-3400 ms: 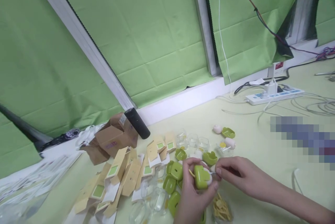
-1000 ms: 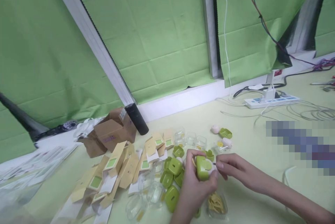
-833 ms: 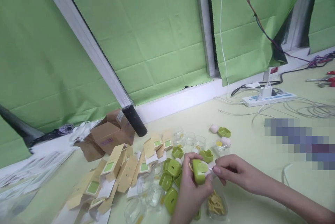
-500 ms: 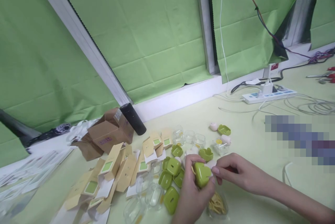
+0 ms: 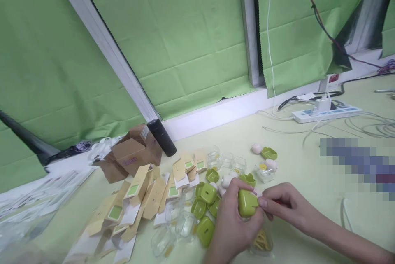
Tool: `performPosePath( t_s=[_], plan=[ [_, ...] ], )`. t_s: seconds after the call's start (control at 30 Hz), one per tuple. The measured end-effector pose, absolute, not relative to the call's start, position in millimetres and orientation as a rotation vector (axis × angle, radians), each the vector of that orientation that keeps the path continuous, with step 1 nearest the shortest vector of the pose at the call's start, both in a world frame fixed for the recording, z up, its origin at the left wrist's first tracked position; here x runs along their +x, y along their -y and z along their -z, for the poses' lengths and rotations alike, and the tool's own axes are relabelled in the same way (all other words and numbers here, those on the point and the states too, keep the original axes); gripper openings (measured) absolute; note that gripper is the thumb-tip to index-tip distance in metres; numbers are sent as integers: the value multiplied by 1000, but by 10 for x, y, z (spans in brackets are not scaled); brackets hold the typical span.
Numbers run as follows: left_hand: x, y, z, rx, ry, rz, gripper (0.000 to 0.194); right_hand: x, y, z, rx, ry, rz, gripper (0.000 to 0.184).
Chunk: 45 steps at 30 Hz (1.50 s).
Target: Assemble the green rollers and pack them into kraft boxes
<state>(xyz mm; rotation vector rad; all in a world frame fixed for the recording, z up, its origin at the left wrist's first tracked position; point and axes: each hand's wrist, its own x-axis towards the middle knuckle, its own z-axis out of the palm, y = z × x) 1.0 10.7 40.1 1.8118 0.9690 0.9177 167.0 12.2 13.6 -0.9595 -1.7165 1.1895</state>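
Note:
My left hand (image 5: 236, 223) is wrapped round a glossy green plastic case (image 5: 247, 203) with rounded corners and holds it above the table. At the case's right edge, the closed fingertips of my right hand (image 5: 282, 206) meet it. A bit of a red-handled tool (image 5: 280, 202) shows inside the right hand; its tip is hidden. Below the hands stands a clear container of yellow strips (image 5: 261, 241), partly covered by the left hand. More green case shells (image 5: 205, 231) lie just left of my left hand. Behind the hands is another green shell (image 5: 247, 179).
Opened cardboard packages (image 5: 154, 198) and clear plastic shells (image 5: 187, 227) spread to the left. A brown box (image 5: 135, 153) and a black cylinder (image 5: 162, 137) stand by the wall. A power strip (image 5: 327, 113) with cables lies at the back right. A pixelated patch covers part of the right side.
The view has shifted slightly, so most things sit further right in it. My left hand still holds the green case, turned a little, with the right fingertips at its edge.

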Motion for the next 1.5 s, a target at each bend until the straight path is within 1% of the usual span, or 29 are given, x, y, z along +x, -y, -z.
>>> performPosePath(
  t_s=[0.2,0.3,0.37,0.4,0.47,0.5,0.57,0.6,0.67,0.7,0.8,0.93,1.03,1.13,1.2,1.27,1.33,1.4,1.47,1.5],
  plan=[
    [20,-162,-479,1949,-1106,-861,15,1707,-127,-134,-1019,1751,-1179,51],
    [-10,-246,-522,2006,-1171,-832,14,1760,-165,-192,-1020,1703,-1139,54],
    [-10,-332,-522,1930,-1231,-885,18,1801,-214,-239,-1044,1596,-1049,54],
    [6,-376,-515,1846,-1249,-924,22,1818,-243,-256,-1070,1546,-1004,50],
    [79,-450,-492,1635,-1220,-979,32,1837,-301,-266,-1125,1517,-965,37],
    [134,-475,-478,1544,-1171,-973,37,1838,-327,-259,-1147,1537,-964,37],
    [264,-500,-451,1426,-1056,-895,46,1828,-370,-235,-1186,1585,-966,42],
    [327,-502,-437,1381,-1019,-847,50,1820,-385,-225,-1195,1598,-965,40],
    [433,-496,-410,1285,-997,-794,53,1803,-406,-219,-1181,1602,-1004,30],
    [472,-491,-396,1237,-1005,-802,54,1796,-410,-224,-1166,1602,-1038,28],
    [533,-467,-354,1125,-1012,-908,52,1781,-400,-269,-1169,1616,-1046,27],
    [484,-433,-342,1088,-1069,-1006,44,1829,-362,-334,-1289,1654,-771,18],
    [315,-417,-389,1046,-1193,-1112,38,1948,-372,-323,-1424,1736,-570,20],
    [112,-394,-433,923,-1147,-1142,43,2057,-419,-259,-1606,1955,-387,23],
    [22,-373,-422,818,-1059,-1138,47,2068,-433,-231,-1644,2028,-321,24],
    [-16,-353,-374,734,-981,-1145,51,2022,-408,-239,-1562,2010,-373,25],
    [-19,-333,-308,697,-928,-1141,51,1937,-350,-265,-1390,1994,-516,29],
    [-12,-310,-248,695,-882,-1110,46,1843,-287,-274,-1224,2047,-651,35],
    [-7,-283,-206,734,-846,-1068,42,1767,-246,-245,-1137,2144,-712,33],
    [-5,-269,-190,766,-837,-1050,41,1740,-236,-219,-1145,2192,-692,31]
  ],
)
